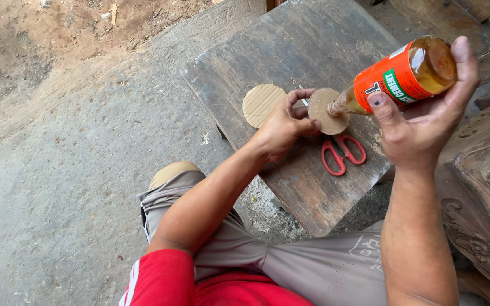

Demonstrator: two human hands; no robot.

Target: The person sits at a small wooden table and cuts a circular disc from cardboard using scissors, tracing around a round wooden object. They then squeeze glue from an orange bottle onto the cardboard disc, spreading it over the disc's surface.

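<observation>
1. I see the disc (325, 111) held over the board (290, 51), pinched in my left hand (282, 126).
2. My right hand (426, 122) wraps the tilted glue bottle (404, 76), nozzle touching the disc.
3. A second disc (262, 104) lies just left; red scissors (341, 153) lie below.

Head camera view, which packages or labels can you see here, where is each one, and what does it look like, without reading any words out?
Clear plastic glue bottle with amber liquid: tilted in the right hand, nozzle on the round cardboard disc held by the left hand.
Orange wrap-around label: around the bottle's middle, with a green band and white lettering.
No other packages, signs or screens.
</observation>
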